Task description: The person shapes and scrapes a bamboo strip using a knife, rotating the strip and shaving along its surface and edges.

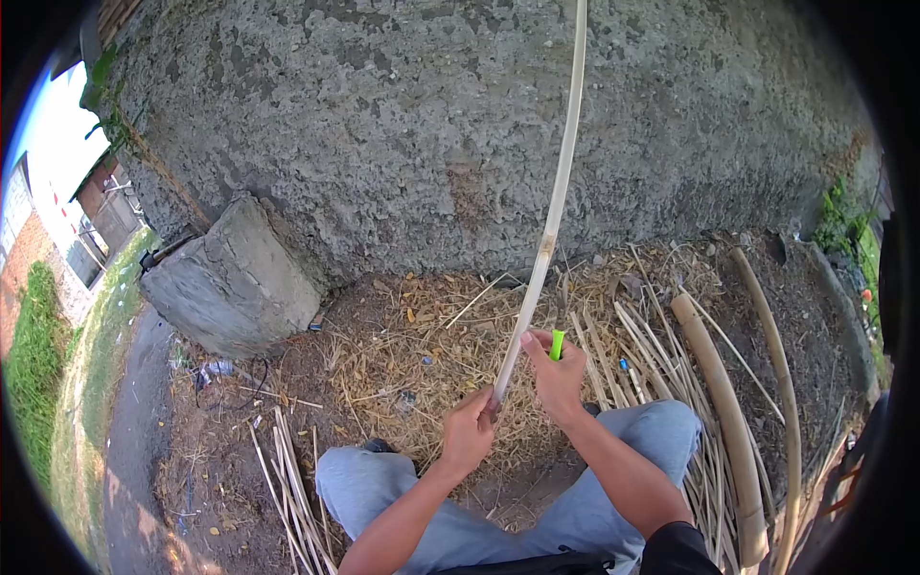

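A long pale bamboo strip (559, 196) rises from my lap and runs up past the top edge of the view, with a brownish node partway along it. My left hand (467, 433) is closed around its lower end. Just above and to the right, my right hand (560, 381) grips a knife (557, 345) by its bright green handle. The knife's narrow blade points up, away from me, and is hard to make out against the straw. My right thumb lies against the strip.
Split bamboo strips (286, 479) lie left of my legs, more on the right beside thick bamboo poles (721, 402). A concrete block (235, 283) stands at the left against a rough wall (402, 144). Shavings (383, 355) cover the ground ahead.
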The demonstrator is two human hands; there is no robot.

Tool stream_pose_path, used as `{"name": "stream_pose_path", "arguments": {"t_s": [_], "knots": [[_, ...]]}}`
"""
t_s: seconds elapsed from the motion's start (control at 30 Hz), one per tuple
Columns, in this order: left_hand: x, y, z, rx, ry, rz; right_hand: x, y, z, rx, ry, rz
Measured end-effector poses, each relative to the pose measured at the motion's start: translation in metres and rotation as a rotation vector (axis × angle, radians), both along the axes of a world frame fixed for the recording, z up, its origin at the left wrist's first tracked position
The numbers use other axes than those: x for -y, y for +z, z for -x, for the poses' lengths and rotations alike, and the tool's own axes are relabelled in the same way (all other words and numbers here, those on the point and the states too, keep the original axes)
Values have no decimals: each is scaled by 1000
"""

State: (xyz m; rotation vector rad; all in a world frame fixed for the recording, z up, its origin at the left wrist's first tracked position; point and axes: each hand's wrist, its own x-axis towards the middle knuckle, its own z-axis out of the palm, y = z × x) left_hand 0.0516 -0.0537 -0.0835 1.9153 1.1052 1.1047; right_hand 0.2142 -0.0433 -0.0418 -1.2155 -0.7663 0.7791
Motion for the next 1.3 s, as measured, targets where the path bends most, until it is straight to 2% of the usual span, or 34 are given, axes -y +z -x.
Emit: {"name": "stream_pose_path", "arguments": {"t_s": [0.1, 0.17, 0.2, 0.33, 0.4, 0.47, 0.5, 0.53, 0.6, 0.63, 0.7, 0.77, 0.83, 0.87, 0.93, 0.97, 1.0, 1.03, 1.1, 1.13, 1.2, 1.27, 1.3], "knots": [[-2, -8, 3, 8, -28, -129, -1, -2, -1, -9, -32, -78], [0, 2, 10, -201, -37, -108, 2, -1, -5, -14, -11, -18], [2, 13, 15, -202, -36, -110, 1, -2, -5, -16, -10, -20], [31, 63, 61, -326, 189, -508, -6, 7, -20, -62, -173, -79], [67, 61, 102, -512, 131, -582, -8, 13, -30, -141, -233, -140], [86, 32, 163, -885, -322, -602, -6, 21, -40, -163, -249, -138], [81, 40, 188, -985, -289, -591, -3, 25, -43, -180, -258, -139], [79, 50, 214, -1086, -251, -569, 1, 28, -44, -221, -257, -169], [56, 80, 261, -1146, 271, -330, 5, 29, -42, -236, -266, -180], [55, 68, 302, -1304, 514, -383, 8, 30, -40, -245, -289, -219], [53, 69, 317, -1435, 773, -495, 14, 36, -37, -227, -303, -233], [86, 80, 256, -487, 756, -407, 16, 36, -37, -144, -286, -280], [128, 49, 227, -624, 259, -526, 18, 34, -37, -147, -269, -240], [138, 26, 246, -616, 272, -519, 19, 34, -37, -124, -272, -222], [137, -18, 301, -954, -171, -609, 17, 32, -37, -91, -262, -209], [126, -4, 311, -954, 71, -724, 18, 30, -37, -47, -269, -205], [126, 19, 301, -937, 420, -511, 19, 29, -37, -4, -282, -203], [124, 12, 316, -937, 413, -515, 21, 29, -36, -4, -289, -203], [119, -7, 359, -529, 920, -37, 22, 31, -32, 29, -298, -201], [119, 6, 340, -525, 919, -46, 20, 31, -30, 28, -302, -209], [138, 41, 259, -424, 912, -496, 20, 28, -27, 111, -341, -289], [159, 37, 212, -593, 481, -666, 21, 26, -27, 99, -336, -252], [167, 39, 208, -708, 204, -618, 22, 26, -27, 86, -319, -221]]}}
